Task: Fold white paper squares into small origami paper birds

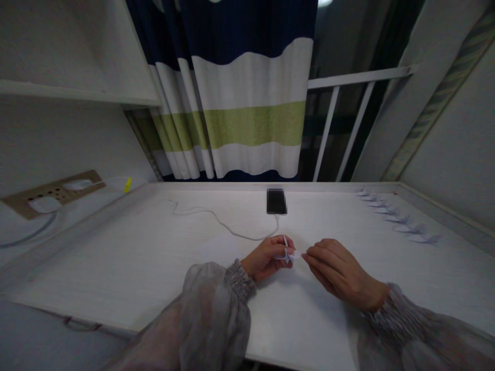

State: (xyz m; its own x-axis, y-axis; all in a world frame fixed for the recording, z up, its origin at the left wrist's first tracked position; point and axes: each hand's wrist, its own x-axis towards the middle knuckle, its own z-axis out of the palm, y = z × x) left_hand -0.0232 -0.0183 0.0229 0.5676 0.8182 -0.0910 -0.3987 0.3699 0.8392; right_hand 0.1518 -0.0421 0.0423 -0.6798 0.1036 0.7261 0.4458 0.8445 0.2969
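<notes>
My left hand (270, 256) is closed around a small folded paper figure (286, 255), pale and thin, with one narrow point sticking up between the fingers. To its right, my right hand (340, 270) has its fingers pressed together in a pinch. The fingertips meet a pale paper tip that reaches out from the figure; the exact grip is too small to make out fully. Both hands are just above the white desk (294, 319). A faint white sheet of paper (218, 248) lies flat left of my left hand.
Several folded paper figures (400, 219) stand in a slanting row at the right. A dark phone-like device (276, 201) lies at the back, joined to a white cable (220, 221). A socket panel (58, 193) is on the left wall; a curtain (251, 113) hangs behind.
</notes>
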